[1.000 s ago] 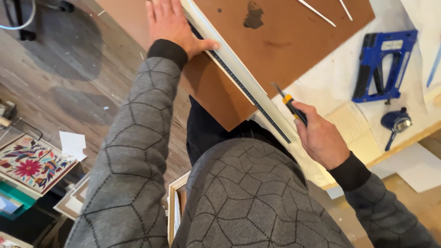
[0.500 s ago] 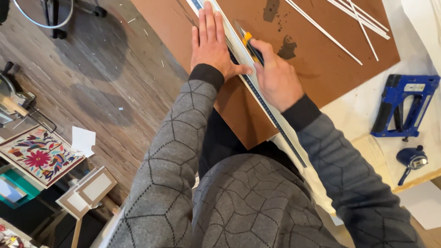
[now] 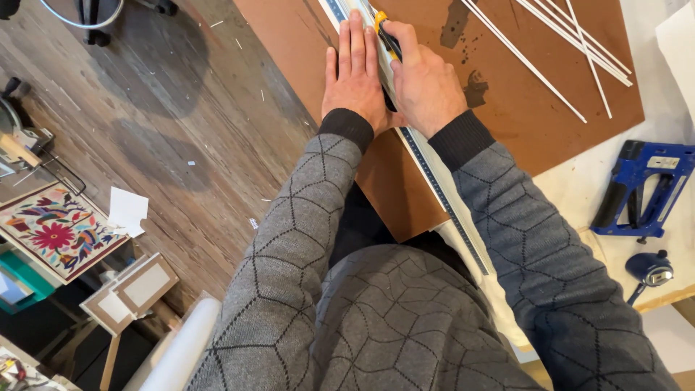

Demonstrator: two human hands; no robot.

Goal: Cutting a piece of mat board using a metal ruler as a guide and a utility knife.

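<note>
The utility knife point(image 3: 386, 35) sat at the top centre of the frame, the right hand point(image 3: 426, 80) wrapped shut around it, having climbed from the board's lower edge a second before. The left hand point(image 3: 355, 76) lay flat, fingers together, pressing the long ruler point(image 3: 441, 199) onto the brown board point(image 3: 550, 80). The cut looked restarted from the far end. Thin white strips point(image 3: 539, 43) lay upper right, a blue staple gun point(image 3: 641, 190) right.

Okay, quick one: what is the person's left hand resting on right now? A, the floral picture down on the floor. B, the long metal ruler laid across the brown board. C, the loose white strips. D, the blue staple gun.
B: the left hand lies flat on the long metal ruler across the brown board, beside the right hand gripping a yellow-handled utility knife.
</note>
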